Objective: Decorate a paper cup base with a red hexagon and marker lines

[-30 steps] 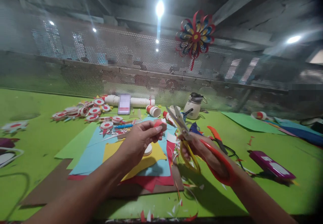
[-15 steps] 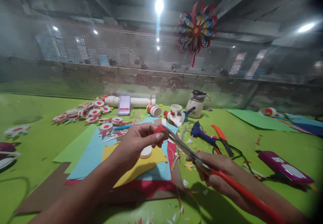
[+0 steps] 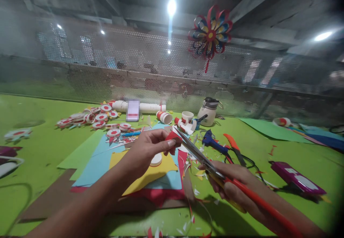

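Note:
My left hand (image 3: 153,145) pinches a small piece of red paper (image 3: 174,137) between thumb and fingers, above the stacked sheets. My right hand (image 3: 228,180) is closed round the red handle of a pair of scissors (image 3: 196,152). The blades point up and left, with their tips right beside the red paper. Below my left hand a round white disc (image 3: 156,160) lies on the yellow paper (image 3: 145,180). Under that are a light blue sheet (image 3: 92,170), red paper and a brown board (image 3: 51,195).
Red-and-white paper wheels (image 3: 101,117) lie at the back left by a white tube (image 3: 153,108) and a phone (image 3: 133,110). Cut cups (image 3: 164,117), a jug (image 3: 208,112), a blue glue gun (image 3: 213,141), an orange cutter (image 3: 231,142) and a purple box (image 3: 297,179) stand or lie rightward. Scraps litter the table.
The scissor blades look closer together, and the red paper has turned slightly in my left fingers. Both hands stay in nearly the same place. The view has shifted a little.

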The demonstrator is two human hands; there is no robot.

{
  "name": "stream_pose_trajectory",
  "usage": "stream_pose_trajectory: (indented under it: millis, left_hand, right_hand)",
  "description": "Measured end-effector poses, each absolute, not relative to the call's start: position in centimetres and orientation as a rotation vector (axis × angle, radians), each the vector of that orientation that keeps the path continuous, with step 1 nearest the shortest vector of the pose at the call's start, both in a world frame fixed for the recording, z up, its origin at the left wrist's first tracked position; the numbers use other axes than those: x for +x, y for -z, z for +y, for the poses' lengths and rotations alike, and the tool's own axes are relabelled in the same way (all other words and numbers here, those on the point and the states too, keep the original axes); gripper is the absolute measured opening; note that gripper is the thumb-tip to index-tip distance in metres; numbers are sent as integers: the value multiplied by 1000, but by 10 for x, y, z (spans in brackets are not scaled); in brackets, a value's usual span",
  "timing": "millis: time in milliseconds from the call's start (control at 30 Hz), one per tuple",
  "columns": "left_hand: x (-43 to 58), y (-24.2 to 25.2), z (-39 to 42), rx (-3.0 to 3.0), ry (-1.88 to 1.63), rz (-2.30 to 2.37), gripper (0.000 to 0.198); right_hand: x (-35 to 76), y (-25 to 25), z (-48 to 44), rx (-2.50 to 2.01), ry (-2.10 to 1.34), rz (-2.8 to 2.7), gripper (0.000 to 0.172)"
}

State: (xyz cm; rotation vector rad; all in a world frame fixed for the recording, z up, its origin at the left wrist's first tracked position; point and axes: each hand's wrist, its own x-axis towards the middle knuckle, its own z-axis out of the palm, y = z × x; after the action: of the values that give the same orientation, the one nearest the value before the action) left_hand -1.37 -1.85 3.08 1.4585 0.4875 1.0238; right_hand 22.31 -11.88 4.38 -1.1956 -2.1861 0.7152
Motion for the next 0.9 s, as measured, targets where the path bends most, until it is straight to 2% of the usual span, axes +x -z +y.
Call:
stream_pose_trajectory:
  millis: [333, 700, 900]
  left_hand:
    - [-14, -30, -18, 1453, -1024, 475, 13]
    - [-14, -29, -17, 1458, -1022, 461, 15]
    - [-14, -28, -16, 1464, -1033, 466, 17]
  right_hand:
    - [225, -36, -115, -1212, -524, -2198, 43]
    - [224, -35, -116, -1264, -569, -2209, 42]
    - [223, -35, -113, -1282, -614, -2204, 48]
